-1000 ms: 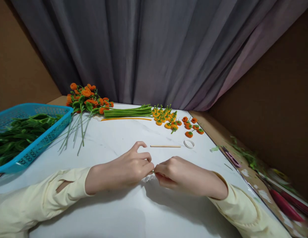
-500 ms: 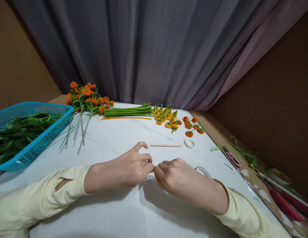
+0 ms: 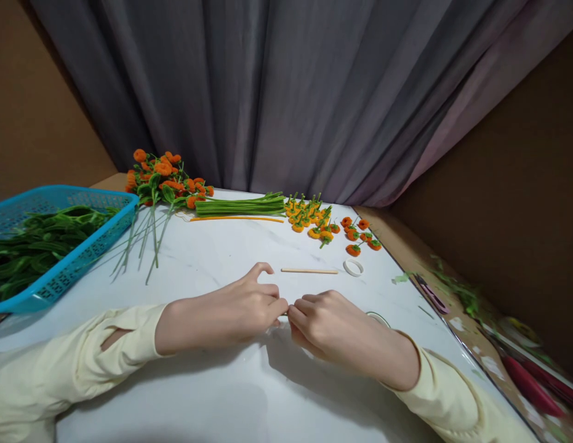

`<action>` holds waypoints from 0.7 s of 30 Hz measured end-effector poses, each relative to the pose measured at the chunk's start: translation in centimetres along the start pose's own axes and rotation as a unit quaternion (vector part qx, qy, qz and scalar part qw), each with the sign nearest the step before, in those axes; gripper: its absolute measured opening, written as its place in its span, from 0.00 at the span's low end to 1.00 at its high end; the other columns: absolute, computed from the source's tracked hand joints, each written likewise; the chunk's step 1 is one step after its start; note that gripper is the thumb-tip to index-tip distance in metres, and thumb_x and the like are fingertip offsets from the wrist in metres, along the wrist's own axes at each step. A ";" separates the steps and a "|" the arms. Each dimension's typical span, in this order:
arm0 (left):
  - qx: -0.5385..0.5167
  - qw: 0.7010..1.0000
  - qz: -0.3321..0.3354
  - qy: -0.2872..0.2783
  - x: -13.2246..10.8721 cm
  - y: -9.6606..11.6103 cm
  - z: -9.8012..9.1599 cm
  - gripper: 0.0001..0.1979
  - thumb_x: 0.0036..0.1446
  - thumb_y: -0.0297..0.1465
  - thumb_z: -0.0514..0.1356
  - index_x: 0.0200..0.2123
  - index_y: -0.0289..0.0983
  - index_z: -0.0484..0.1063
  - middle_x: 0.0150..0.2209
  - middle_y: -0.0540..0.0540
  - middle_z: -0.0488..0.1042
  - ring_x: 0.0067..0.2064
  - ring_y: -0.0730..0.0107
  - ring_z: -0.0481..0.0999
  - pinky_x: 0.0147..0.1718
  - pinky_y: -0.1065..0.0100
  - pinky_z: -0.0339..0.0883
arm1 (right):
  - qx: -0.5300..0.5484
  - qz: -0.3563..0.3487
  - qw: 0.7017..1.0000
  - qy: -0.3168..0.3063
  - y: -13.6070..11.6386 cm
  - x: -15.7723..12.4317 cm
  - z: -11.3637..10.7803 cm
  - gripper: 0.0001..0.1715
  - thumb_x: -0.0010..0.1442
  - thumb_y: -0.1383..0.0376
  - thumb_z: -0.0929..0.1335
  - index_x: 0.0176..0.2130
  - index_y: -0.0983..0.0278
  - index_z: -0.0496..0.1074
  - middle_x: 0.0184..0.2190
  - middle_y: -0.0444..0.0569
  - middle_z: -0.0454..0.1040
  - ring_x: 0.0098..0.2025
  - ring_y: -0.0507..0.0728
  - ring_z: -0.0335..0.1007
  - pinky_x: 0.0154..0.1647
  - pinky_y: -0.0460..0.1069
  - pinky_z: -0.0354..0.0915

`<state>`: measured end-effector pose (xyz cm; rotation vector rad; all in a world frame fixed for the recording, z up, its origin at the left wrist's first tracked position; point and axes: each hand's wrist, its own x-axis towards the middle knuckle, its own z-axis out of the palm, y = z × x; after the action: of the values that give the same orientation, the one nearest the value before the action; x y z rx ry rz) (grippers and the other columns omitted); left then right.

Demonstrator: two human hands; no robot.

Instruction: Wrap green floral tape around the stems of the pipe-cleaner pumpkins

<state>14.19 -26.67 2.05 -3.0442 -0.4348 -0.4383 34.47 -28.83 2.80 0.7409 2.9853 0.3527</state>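
My left hand point(image 3: 249, 307) and my right hand point(image 3: 325, 323) meet fingertip to fingertip above the white table point(image 3: 212, 387). Both are closed in a pinch, the left index finger partly raised and bent. A tiny bit of something dark green shows between the fingertips; the rest is hidden by the fingers. Just beyond the hands lies a thin wooden stick point(image 3: 309, 271), with a white ring-shaped roll point(image 3: 353, 267) to its right. A second roll point(image 3: 378, 319) is half covered by my right wrist.
At left stands a blue basket point(image 3: 83, 251) of green leaves. Along the back lie orange flowers point(image 3: 164, 169), green stems point(image 3: 240, 205), an orange strip point(image 3: 237, 219), yellow flower heads point(image 3: 309, 215) and orange flower heads point(image 3: 353, 250). A pink cutter point(image 3: 431, 294) and red-handled tool point(image 3: 530, 384) lie right.
The fingertips have drawn slightly apart, and a bit of dark green now shows between them. The whole view has shifted a little.
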 end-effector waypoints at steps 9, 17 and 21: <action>0.059 0.998 0.028 0.018 -0.1 -0.2 0.0 0.15 0.51 0.13 0.44 0.26 0.35 0.63 0.22 0.48 0.67 0.26 0.67 0.67 0.49 0.54 0.54 | -0.038 0.018 0.998 0.040 -0.6 0.3 0.7 0.09 0.59 0.72 0.63 0.27 0.65 0.63 0.21 0.44 0.65 0.22 0.53 0.60 0.21 0.49 0.42; -0.110 0.989 -0.088 -0.052 0.1 0.2 -0.8 0.11 0.62 0.22 0.47 0.29 0.35 0.65 0.27 0.49 0.71 0.28 0.71 0.68 0.49 0.58 0.53 | -0.143 0.024 0.988 0.058 -1.6 0.3 0.4 0.06 0.61 0.73 0.62 0.32 0.68 0.67 0.24 0.49 0.67 0.26 0.56 0.63 0.20 0.50 0.48; -0.291 0.940 -0.167 -0.067 0.2 -0.4 -0.9 0.17 0.64 0.26 0.47 0.25 0.35 0.69 0.27 0.51 0.74 0.32 0.73 0.70 0.43 0.68 0.58 | -0.161 0.018 0.986 0.035 -1.7 0.4 0.2 0.11 0.58 0.76 0.62 0.42 0.75 0.68 0.27 0.52 0.69 0.27 0.57 0.65 0.20 0.50 0.52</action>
<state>14.03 -26.24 3.03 -3.5916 -1.0040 -0.4356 33.35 -30.09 2.23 0.7599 2.8726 0.8553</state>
